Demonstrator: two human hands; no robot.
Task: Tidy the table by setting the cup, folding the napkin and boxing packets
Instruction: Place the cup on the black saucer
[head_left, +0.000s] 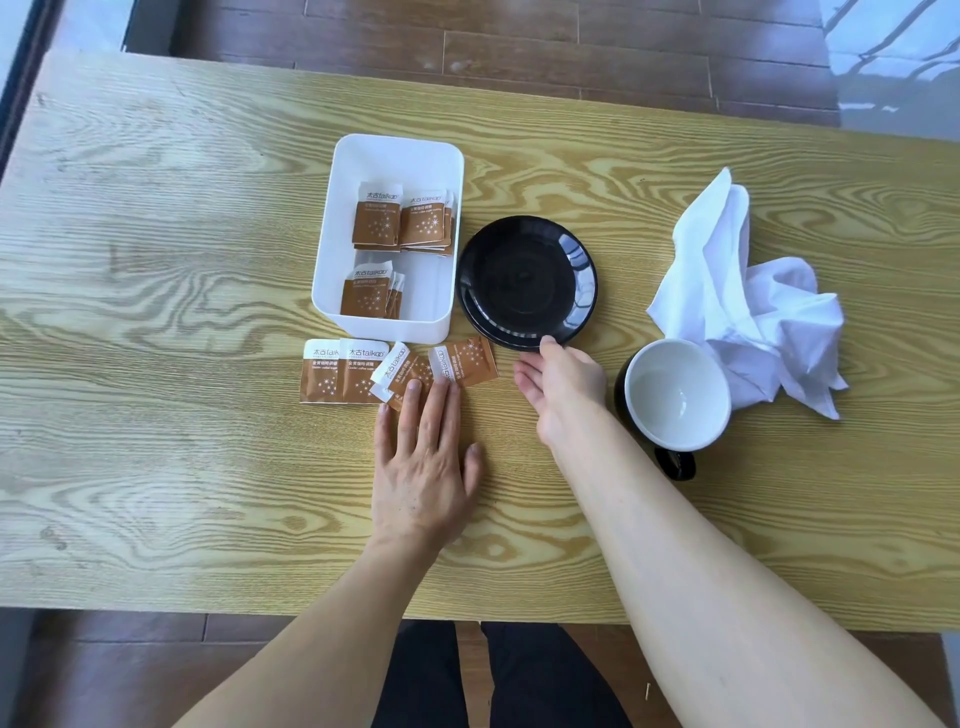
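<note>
A person seated at a wood-grain surface (156, 260) lays the left hand (423, 467) flat, fingers straight and slightly spread, the fingertips resting on loose brown-and-white packets (395, 370) that lie in a row just in front of a white box (387, 236). More packets of the same kind sit inside the box in three small stacks. The right hand (561, 387) reaches toward a black saucer (527, 283) just to the right of the box, its fingers relaxed and open, the thumb tip touching the saucer's near rim; it grips nothing. A cup (675, 395), black outside and white inside, stands upright on the surface near the right forearm, apart from the saucer, its handle pointing toward the person. A crumpled white napkin (748, 296) lies unfolded just beyond the cup, at the right side of the surface. Dark wooden floor (467, 41) shows past the far edge.
</note>
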